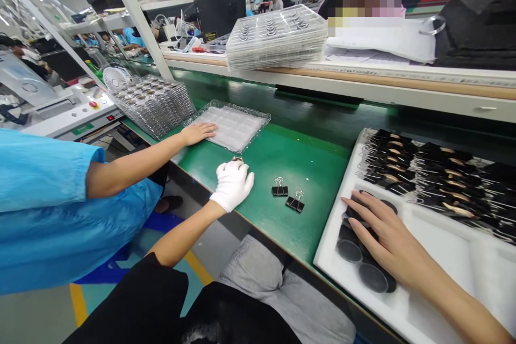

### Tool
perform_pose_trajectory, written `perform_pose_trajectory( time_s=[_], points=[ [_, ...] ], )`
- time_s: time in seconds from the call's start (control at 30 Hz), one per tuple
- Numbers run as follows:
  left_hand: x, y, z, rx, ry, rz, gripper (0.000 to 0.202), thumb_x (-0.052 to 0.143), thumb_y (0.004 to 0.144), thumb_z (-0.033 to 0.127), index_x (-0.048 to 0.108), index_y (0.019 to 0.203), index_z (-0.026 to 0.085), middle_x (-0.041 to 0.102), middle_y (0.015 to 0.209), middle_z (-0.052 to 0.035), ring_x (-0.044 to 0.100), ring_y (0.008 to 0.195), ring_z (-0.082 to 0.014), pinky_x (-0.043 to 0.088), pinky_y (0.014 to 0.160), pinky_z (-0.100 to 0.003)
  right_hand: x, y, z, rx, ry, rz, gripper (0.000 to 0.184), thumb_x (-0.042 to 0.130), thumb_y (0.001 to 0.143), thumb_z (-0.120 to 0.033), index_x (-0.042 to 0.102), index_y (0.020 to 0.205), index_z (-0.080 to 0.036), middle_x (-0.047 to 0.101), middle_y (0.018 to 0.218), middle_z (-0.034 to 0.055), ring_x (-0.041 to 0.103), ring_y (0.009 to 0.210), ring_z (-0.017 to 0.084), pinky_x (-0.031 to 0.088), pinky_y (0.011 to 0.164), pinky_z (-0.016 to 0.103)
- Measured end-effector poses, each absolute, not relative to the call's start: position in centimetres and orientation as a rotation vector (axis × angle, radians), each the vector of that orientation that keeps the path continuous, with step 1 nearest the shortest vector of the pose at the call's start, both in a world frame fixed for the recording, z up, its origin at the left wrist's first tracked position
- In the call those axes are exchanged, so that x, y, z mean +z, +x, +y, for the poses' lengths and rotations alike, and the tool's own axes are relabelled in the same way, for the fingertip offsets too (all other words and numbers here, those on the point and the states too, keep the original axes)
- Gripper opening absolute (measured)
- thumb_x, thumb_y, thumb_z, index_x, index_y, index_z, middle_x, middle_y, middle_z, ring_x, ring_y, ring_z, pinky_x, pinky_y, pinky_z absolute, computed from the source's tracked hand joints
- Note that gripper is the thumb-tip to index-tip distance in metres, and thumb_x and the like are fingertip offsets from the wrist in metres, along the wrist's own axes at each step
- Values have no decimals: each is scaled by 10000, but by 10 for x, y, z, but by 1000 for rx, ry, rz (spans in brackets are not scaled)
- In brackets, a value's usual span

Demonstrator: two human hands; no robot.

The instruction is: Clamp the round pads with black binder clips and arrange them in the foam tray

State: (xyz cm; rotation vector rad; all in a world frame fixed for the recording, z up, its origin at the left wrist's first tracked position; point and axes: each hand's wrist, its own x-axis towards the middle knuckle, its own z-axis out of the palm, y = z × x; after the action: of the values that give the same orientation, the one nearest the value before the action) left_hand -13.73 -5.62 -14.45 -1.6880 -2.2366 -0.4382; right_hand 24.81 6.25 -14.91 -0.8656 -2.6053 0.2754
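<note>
My left hand (233, 185), in a white glove, is closed over the near edge of the green bench. A small brownish part (237, 159) pokes out past its fingertips, mostly hidden by them. Bare and with fingers stretched out, my right hand (382, 234) lies over black round pieces (350, 251) in a white foam tray (419, 314). Its fingertips cover some of these pieces, so I cannot tell whether it grips one. Two black binder clips (295, 203) with wire handles lie on the bench between my hands.
A co-worker's bare hand (199, 133) rests on a clear plastic tray (236, 126) on the left. Beside it stands a stack of filled trays (155, 105). Several rows of clipped black parts (391, 158) fill the foam tray's far side. A shelf (403, 86) runs behind.
</note>
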Motion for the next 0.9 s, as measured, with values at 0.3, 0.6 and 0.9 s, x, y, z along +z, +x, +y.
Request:
perform_pose_trajectory(
  time_s=[0.3, 0.6, 0.9],
  points=[
    [-134, -130, 3, -274, -2283, -1924, 364, 433, 1033, 274, 666, 1290, 165, 650, 1446, -132, 596, 1324, -280, 433, 1058, -441, -157, 253, 67, 256, -797, -2616, 509, 405, 1086, -448, 487, 1560, -284, 516, 1605, 134, 486, 1493, 405, 467, 1168, 705],
    [-137, -120, 109, -463, -2401, -1676, 406, 364, 1059, 284, 718, 1205, 149, 665, 1395, -179, 572, 1312, -316, 412, 1001, -481, -153, 255, 68, 279, -757, -2637, 543, 419, 1062, -455, 443, 1590, -333, 506, 1616, 133, 491, 1484, 458, 477, 1132, 753],
    [-132, -122, 163, -847, -2647, -1934, 490, 429, 1039, 491, 737, 844, 163, 758, 1012, -149, 679, 1069, -311, 462, 1045, -476, -138, 254, 61, 291, -793, -2596, 473, 386, 1078, -399, 501, 1534, -349, 498, 1627, 90, 516, 1475, 400, 506, 1132, 668]
  ],
)
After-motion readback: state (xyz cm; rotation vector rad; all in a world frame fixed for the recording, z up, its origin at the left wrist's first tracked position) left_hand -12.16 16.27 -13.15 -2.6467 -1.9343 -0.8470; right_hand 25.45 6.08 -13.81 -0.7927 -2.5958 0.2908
